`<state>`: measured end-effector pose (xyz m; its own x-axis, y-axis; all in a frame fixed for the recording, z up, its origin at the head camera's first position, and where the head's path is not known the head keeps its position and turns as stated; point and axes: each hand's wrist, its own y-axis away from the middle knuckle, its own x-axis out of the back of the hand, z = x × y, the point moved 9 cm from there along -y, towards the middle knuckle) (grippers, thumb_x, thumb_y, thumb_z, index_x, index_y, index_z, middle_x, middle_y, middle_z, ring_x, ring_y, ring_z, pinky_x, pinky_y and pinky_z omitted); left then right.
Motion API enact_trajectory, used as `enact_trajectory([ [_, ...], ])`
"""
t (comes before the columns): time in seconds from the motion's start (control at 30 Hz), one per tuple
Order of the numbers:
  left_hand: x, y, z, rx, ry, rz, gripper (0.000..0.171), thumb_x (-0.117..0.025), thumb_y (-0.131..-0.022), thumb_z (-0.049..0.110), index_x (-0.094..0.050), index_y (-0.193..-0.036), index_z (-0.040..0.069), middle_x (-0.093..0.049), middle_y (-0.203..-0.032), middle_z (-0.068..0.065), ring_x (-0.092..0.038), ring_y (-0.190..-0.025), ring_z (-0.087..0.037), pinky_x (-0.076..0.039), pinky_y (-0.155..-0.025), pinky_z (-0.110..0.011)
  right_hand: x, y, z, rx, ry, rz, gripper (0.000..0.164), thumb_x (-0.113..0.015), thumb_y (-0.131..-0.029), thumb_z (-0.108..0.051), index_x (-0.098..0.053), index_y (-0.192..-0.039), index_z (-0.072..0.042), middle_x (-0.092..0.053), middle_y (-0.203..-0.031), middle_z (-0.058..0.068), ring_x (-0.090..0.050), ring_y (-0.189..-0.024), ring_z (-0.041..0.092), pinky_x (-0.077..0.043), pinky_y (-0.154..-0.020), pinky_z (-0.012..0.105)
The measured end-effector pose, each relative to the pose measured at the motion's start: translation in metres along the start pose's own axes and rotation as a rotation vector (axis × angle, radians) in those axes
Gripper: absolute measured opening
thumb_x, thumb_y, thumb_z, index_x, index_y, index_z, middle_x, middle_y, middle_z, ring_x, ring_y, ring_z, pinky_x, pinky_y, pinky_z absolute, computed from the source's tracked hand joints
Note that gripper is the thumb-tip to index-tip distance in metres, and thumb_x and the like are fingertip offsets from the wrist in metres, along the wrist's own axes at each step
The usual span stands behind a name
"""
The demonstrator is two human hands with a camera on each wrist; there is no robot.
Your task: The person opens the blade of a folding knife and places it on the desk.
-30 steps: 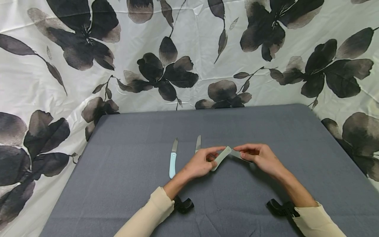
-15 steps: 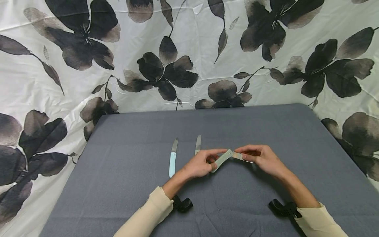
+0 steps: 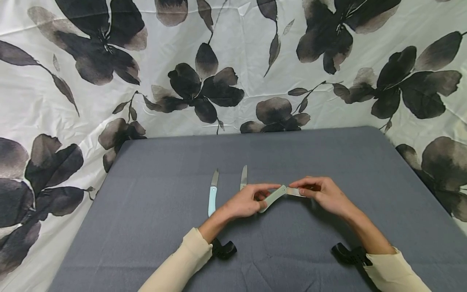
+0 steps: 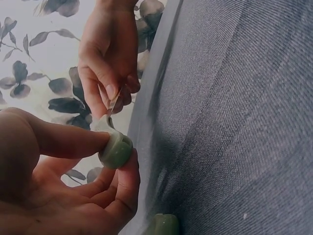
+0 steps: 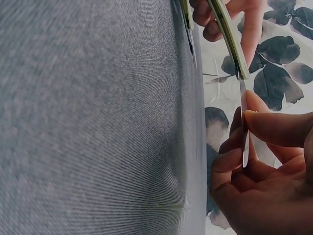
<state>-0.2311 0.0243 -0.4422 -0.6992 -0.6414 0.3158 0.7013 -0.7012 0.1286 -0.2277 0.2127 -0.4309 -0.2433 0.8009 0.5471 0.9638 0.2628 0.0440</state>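
A folding knife with a pale green handle (image 3: 273,198) is held up over the grey cloth, its blade (image 3: 295,192) partly swung out at an angle to the handle. My left hand (image 3: 249,201) pinches the handle between thumb and fingers; the left wrist view shows the thumb on the handle's near end (image 4: 116,152). The flat of the blade (image 5: 245,147) is pinched by my right hand (image 3: 321,194), thumb on one side and fingers on the other. Behind my left hand lies another knife (image 3: 244,176), most of its handle hidden.
A light blue knife (image 3: 212,198) with its blade out lies left of my left hand, pointing away. Grey cloth covers the table (image 3: 164,243). A white curtain with dark flowers (image 3: 255,61) hangs behind the far edge. Black straps (image 3: 224,249) sit at both wrists.
The handle's pivot end has tipped slightly down and to the right, and the blade stands at a wider angle to the handle. Both hands keep hold and have barely moved.
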Motion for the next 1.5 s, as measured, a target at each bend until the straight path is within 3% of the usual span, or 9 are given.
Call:
enact_trajectory([
  [0.33,0.0,0.0,0.002,-0.024,-0.02,-0.023,0.065,-0.053,-0.092,-0.009,-0.056,-0.151,0.015,-0.071,-0.119,-0.023,-0.062,-0.084,-0.016,-0.045,-0.067,-0.02,0.0,-0.001,-0.002,0.03,0.016,-0.006,0.023,-0.064,-0.102,-0.011,-0.077,-0.121,-0.016,-0.075,-0.118,0.012,-0.063,-0.086,0.014,-0.05,-0.07,0.027],
  [0.6,-0.001,0.0,0.002,-0.025,-0.041,-0.062,0.066,-0.053,-0.09,-0.009,-0.056,-0.152,0.015,-0.071,-0.117,-0.023,-0.059,-0.08,-0.012,-0.043,-0.065,-0.02,0.0,0.0,-0.008,0.084,0.026,-0.013,0.023,-0.064,-0.102,-0.006,-0.078,-0.118,-0.014,-0.074,-0.113,0.01,-0.062,-0.086,0.009,-0.052,-0.072,0.026],
  [0.87,-0.002,0.001,0.001,0.002,-0.023,-0.083,0.066,-0.053,-0.089,-0.008,-0.058,-0.15,0.017,-0.072,-0.117,-0.022,-0.06,-0.08,-0.009,-0.044,-0.065,-0.022,0.001,0.003,-0.011,0.086,0.047,-0.023,0.023,-0.064,-0.101,-0.006,-0.079,-0.115,-0.017,-0.073,-0.111,0.009,-0.061,-0.087,0.008,-0.051,-0.074,0.025],
  [1.23,-0.002,0.001,-0.001,0.049,-0.032,-0.063,0.066,-0.055,-0.085,-0.009,-0.065,-0.144,0.02,-0.073,-0.114,-0.018,-0.057,-0.077,-0.006,-0.042,-0.065,-0.023,-0.003,0.004,-0.009,0.093,0.018,-0.056,0.022,-0.064,-0.102,-0.007,-0.079,-0.115,-0.016,-0.074,-0.111,0.007,-0.065,-0.092,0.006,-0.053,-0.076,0.024],
  [1.5,-0.004,0.002,0.0,0.043,-0.071,-0.092,0.065,-0.053,-0.087,-0.009,-0.065,-0.143,0.023,-0.074,-0.116,-0.014,-0.061,-0.084,-0.009,-0.044,-0.066,-0.023,-0.005,0.004,-0.008,0.117,0.017,-0.071,0.022,-0.063,-0.102,-0.007,-0.08,-0.114,-0.015,-0.075,-0.106,0.006,-0.065,-0.088,0.01,-0.053,-0.075,0.025],
])
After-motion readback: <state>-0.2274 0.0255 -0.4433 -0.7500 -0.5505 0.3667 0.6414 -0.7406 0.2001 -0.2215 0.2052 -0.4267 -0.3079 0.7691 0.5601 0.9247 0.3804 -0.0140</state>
